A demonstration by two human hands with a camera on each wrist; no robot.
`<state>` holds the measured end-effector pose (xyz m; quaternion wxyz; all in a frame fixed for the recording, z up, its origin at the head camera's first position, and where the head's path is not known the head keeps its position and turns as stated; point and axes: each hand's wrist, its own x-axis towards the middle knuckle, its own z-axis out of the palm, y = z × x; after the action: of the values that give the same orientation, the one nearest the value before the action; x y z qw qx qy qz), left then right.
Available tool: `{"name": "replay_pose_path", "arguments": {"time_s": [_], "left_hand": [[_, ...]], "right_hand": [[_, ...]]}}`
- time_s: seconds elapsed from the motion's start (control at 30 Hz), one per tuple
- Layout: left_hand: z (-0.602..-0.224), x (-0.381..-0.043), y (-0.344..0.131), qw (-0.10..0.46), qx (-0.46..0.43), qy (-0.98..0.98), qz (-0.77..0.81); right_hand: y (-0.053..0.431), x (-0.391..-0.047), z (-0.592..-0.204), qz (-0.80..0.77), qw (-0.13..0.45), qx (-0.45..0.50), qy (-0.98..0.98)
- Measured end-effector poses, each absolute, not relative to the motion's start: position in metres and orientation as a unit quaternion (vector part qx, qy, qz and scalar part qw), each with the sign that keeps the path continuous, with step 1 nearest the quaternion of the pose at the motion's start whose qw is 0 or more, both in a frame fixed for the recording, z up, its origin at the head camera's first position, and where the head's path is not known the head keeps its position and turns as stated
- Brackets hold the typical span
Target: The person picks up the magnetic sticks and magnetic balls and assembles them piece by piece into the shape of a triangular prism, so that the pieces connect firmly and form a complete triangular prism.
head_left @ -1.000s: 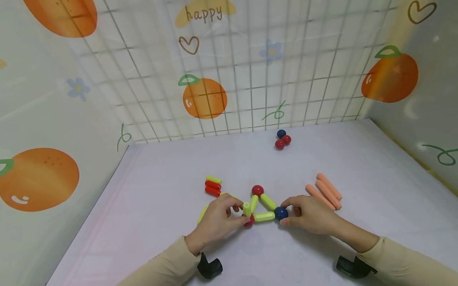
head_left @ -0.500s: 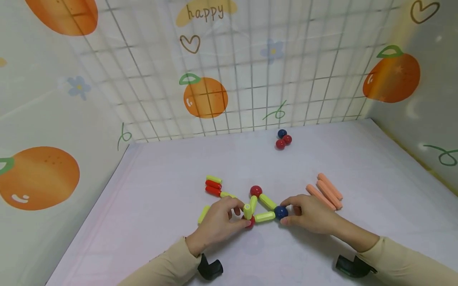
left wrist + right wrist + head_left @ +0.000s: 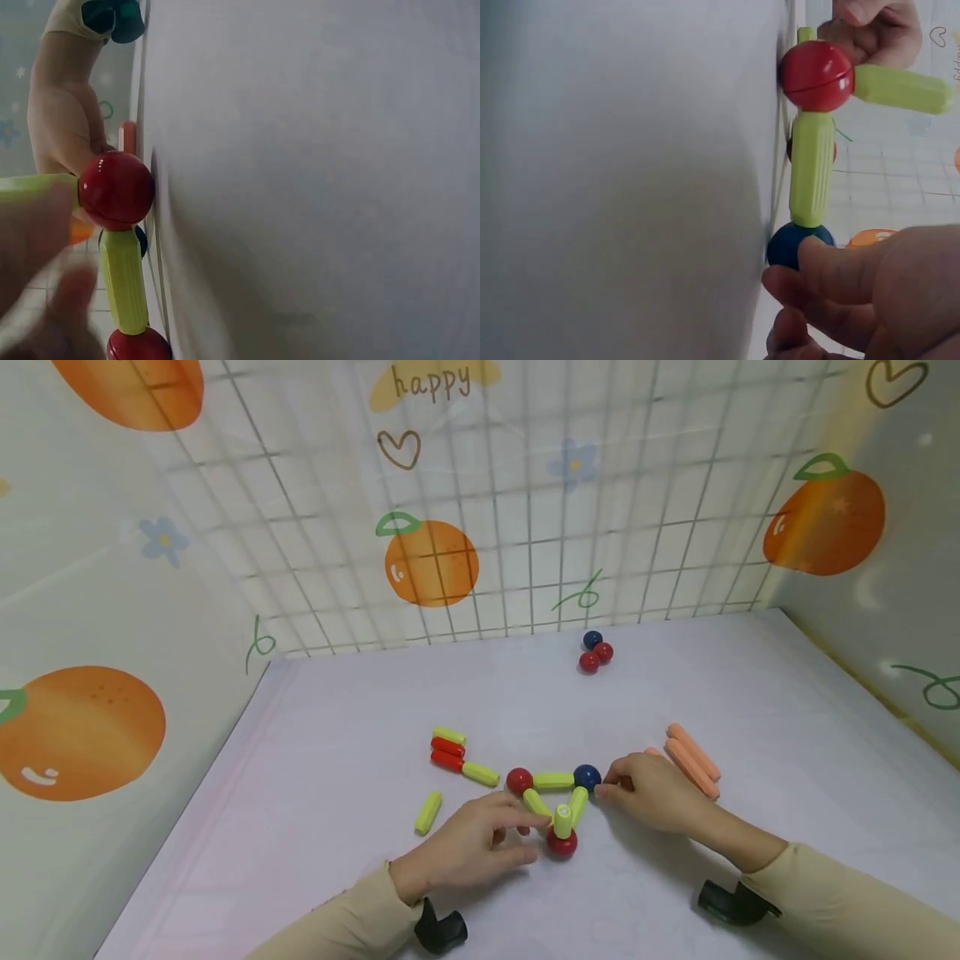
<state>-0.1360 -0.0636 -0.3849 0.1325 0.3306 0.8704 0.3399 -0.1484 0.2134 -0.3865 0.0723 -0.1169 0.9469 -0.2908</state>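
Three yellow-green magnetic rods and three balls form a triangle lying on the table: a red ball [image 3: 519,781] at left, a blue ball [image 3: 587,778] at right and a red ball [image 3: 562,845] nearest me. A short yellow-green rod [image 3: 562,823] stands upright on the near red ball. My right hand [image 3: 660,797] pinches the blue ball between thumb and fingertips, as the right wrist view shows. Beside the near ball is my left hand [image 3: 476,839], index finger stretched out to the upright rod, thumb apart from it. In the left wrist view its fingers [image 3: 30,240] are blurred.
Left of the triangle lie red rods [image 3: 447,747] and yellow-green rods [image 3: 480,773], with one loose rod [image 3: 428,812] nearer. Several orange sticks [image 3: 692,768] lie behind the right hand. Three more balls [image 3: 589,662] sit near the back wall.
The triangle has turned: its near red ball moved right and closer, the blue ball away from me, the other red ball left. My left hand has let go of the near red ball.
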Motion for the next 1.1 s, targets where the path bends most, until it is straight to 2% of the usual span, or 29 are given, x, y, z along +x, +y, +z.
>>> {"name": "replay_pose_path", "arguments": {"time_s": [0.17, 0.23, 0.33, 0.47, 0.77, 1.1], "left_hand": [[-0.385, -0.143, -0.067, 0.022, 0.251, 0.927, 0.28], [-0.386, -0.146, -0.069, 0.008, 0.235, 0.937, 0.258], [-0.388, -0.149, -0.07, 0.015, 0.221, 0.941, 0.257], [-0.39, -0.152, -0.071, 0.019, 0.212, 0.938, 0.273], [-0.391, -0.151, -0.072, 0.036, 0.219, 0.933, 0.284], [-0.387, -0.15, -0.079, 0.051, 0.212, 0.934, 0.282]], "right_hand": [[0.213, -0.152, -0.382, -0.307, 0.081, -0.12, 0.941], [0.215, -0.157, -0.377, -0.308, 0.078, -0.116, 0.941], [0.22, -0.173, -0.367, -0.296, 0.067, -0.104, 0.947], [0.231, -0.211, -0.353, -0.277, 0.055, -0.083, 0.956], [0.253, -0.302, -0.357, -0.336, 0.1, -0.042, 0.936], [0.247, -0.339, -0.37, -0.372, 0.137, -0.016, 0.918]]}}
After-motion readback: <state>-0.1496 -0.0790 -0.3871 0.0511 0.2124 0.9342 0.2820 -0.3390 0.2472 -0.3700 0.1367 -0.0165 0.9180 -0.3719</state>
